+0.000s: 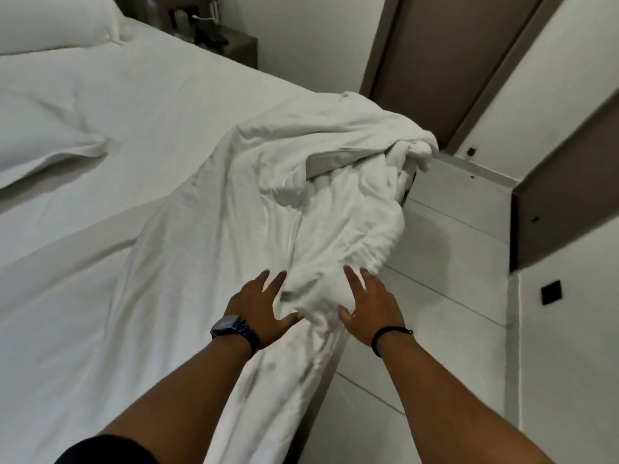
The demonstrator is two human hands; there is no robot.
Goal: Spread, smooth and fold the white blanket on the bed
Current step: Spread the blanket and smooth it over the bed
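The white blanket (268, 195) lies crumpled along the right edge of the bed (100, 128), bunched at the far corner and hanging partly over the side. My left hand (264, 306), wearing a dark watch, rests flat with fingers spread on the blanket's left side. My right hand (371, 306), a black band on its wrist, is spread against a raised fold of the blanket at the bed's edge. The fold bulges between the two hands. Neither hand is closed around the cloth.
A pillow (57, 21) lies at the head of the bed, top left. A dark nightstand (234, 45) with small items stands behind the bed. White tiled floor (452, 296) runs along the right, bordered by a brown door (445, 61) and wall panels.
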